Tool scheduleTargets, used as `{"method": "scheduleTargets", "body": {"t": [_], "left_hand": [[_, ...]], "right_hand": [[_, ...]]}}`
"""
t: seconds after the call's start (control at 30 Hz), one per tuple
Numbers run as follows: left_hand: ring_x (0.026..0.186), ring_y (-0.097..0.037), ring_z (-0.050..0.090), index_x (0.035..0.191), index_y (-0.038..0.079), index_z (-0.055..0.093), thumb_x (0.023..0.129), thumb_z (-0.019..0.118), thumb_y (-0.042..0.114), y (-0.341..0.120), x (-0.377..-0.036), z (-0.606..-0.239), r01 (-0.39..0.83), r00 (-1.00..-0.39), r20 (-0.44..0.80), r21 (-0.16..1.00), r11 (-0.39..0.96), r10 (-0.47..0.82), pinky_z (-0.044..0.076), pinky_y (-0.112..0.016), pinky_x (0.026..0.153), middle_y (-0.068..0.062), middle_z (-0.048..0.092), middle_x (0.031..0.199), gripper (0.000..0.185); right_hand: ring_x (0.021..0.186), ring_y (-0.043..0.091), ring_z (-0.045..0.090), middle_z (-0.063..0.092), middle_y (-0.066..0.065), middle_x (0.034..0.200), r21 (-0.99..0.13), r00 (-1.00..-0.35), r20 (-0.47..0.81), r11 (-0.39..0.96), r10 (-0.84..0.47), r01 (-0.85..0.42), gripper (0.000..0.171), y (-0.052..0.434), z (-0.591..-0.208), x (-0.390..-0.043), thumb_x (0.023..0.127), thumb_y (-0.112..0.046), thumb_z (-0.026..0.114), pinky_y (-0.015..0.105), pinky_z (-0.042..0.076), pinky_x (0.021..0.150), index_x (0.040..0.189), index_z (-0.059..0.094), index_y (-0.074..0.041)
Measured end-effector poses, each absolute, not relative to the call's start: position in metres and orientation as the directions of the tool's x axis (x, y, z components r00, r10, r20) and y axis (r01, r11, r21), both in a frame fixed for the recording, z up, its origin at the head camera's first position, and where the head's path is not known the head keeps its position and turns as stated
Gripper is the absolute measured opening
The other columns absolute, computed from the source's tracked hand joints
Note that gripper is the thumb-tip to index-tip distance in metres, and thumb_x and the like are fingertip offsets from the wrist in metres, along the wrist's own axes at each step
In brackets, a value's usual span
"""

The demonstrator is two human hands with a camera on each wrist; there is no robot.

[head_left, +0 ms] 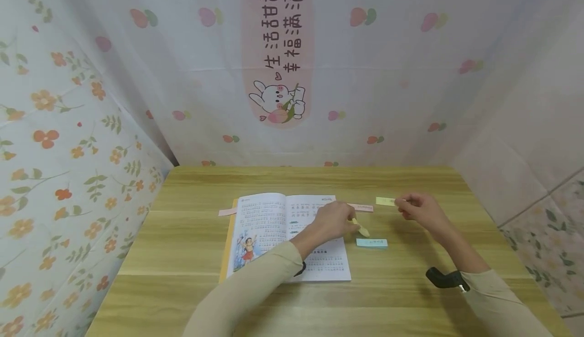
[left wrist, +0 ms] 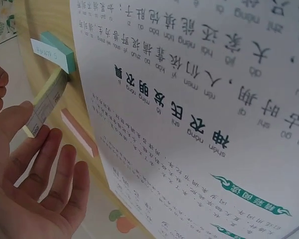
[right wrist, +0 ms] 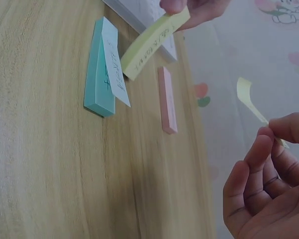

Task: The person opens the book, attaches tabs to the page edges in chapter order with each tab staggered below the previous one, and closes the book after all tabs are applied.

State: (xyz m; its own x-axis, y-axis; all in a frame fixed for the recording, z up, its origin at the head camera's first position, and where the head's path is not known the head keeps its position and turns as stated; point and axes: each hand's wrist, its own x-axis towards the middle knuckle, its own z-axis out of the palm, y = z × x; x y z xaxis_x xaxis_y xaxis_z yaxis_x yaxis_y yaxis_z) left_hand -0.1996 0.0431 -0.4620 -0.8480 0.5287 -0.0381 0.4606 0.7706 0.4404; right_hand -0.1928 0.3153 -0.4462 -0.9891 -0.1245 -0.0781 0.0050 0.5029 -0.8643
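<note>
My left hand (head_left: 335, 219) pinches a pad of yellow sticky notes (right wrist: 151, 42) between thumb and fingers. Handwriting shows on the pad's top sheet in the right wrist view; its printed backing faces the left wrist camera. To the right, my right hand (head_left: 424, 213) pinches one end of a single yellow sticky note (right wrist: 245, 94), which curves in the air apart from the pad. Below the left hand's pad lies a blue-green sticky-note pad (right wrist: 95, 79), its written top sheet partly lifted. A pink sticky-note pad (right wrist: 166, 99) lies near the open book (head_left: 319, 266).
The open book rests on a wood-grain table (head_left: 392, 301), with a pink tab (head_left: 227, 212) sticking out of its left side. A patterned curtain (head_left: 392, 99) hangs behind the table's far edge, and a floral cloth (head_left: 68, 175) hangs on the left.
</note>
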Motion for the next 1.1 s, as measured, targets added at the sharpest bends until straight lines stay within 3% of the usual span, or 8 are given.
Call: {"method": "scheduleTargets", "body": {"t": [0.2,0.4,0.53,0.73,0.9,1.1], "left_hand": [[0.057,-0.006,0.048,0.086,0.02,0.072,0.091,0.077,0.039,0.048,-0.199,-0.468,0.487,-0.833,-0.079,0.366,0.793,0.548,0.039,-0.022,0.048,0.011,0.056,0.066,0.02],[0.062,-0.006,0.051,0.093,0.019,0.071,0.092,0.075,0.036,0.045,-0.198,-0.469,0.515,-0.82,-0.087,0.317,0.796,0.565,0.042,-0.022,0.051,0.011,0.057,0.072,0.018],[0.065,-0.005,0.053,0.102,0.017,0.075,0.092,0.075,0.033,0.036,-0.198,-0.467,0.505,-0.827,-0.073,0.342,0.793,0.558,0.044,-0.021,0.053,0.009,0.066,0.084,0.019],[0.094,-0.009,0.065,0.118,0.017,0.075,0.093,0.075,0.036,0.017,-0.198,-0.463,0.499,-0.837,-0.059,0.328,0.802,0.545,0.054,-0.027,0.072,0.006,0.072,0.111,0.031],[0.106,-0.015,0.065,0.118,0.018,0.074,0.091,0.077,0.039,-0.007,-0.195,-0.459,0.514,-0.833,-0.035,0.321,0.795,0.553,0.055,-0.034,0.082,0.006,0.071,0.112,0.035],[0.1,-0.014,0.066,0.116,0.018,0.074,0.088,0.079,0.04,-0.035,-0.195,-0.459,0.484,-0.851,-0.012,0.37,0.793,0.525,0.054,-0.032,0.076,0.007,0.071,0.107,0.036]], "right_hand": [[0.09,0.026,0.067,0.068,0.02,0.101,-0.865,-0.99,-0.076,0.502,-0.121,0.005,0.042,0.314,-0.447,-0.193,0.103,-0.028,0.064,0.031,0.057,0.077,0.118,0.064,0.011],[0.089,0.025,0.066,0.066,0.02,0.1,-0.876,-0.987,-0.083,0.482,-0.138,0.006,0.039,0.313,-0.449,-0.193,0.102,-0.026,0.065,0.036,0.058,0.079,0.116,0.063,0.011],[0.089,0.028,0.065,0.064,0.021,0.099,-0.879,-0.984,-0.085,0.477,-0.154,0.002,0.038,0.312,-0.451,-0.191,0.103,-0.024,0.064,0.037,0.058,0.079,0.115,0.063,0.012],[0.083,0.028,0.064,0.065,0.027,0.098,-0.87,-0.983,-0.065,0.491,-0.173,-0.029,0.033,0.308,-0.455,-0.188,0.102,-0.021,0.064,0.037,0.057,0.074,0.112,0.066,0.011],[0.077,0.021,0.061,0.065,0.026,0.093,-0.878,-0.978,-0.058,0.477,-0.198,-0.044,0.031,0.3,-0.458,-0.187,0.101,-0.02,0.066,0.038,0.057,0.073,0.108,0.067,0.01],[0.07,0.017,0.053,0.06,0.014,0.077,-0.88,-0.971,-0.063,0.472,-0.23,-0.055,0.028,0.29,-0.458,-0.183,0.101,-0.017,0.067,0.033,0.051,0.065,0.106,0.066,0.01]]}}
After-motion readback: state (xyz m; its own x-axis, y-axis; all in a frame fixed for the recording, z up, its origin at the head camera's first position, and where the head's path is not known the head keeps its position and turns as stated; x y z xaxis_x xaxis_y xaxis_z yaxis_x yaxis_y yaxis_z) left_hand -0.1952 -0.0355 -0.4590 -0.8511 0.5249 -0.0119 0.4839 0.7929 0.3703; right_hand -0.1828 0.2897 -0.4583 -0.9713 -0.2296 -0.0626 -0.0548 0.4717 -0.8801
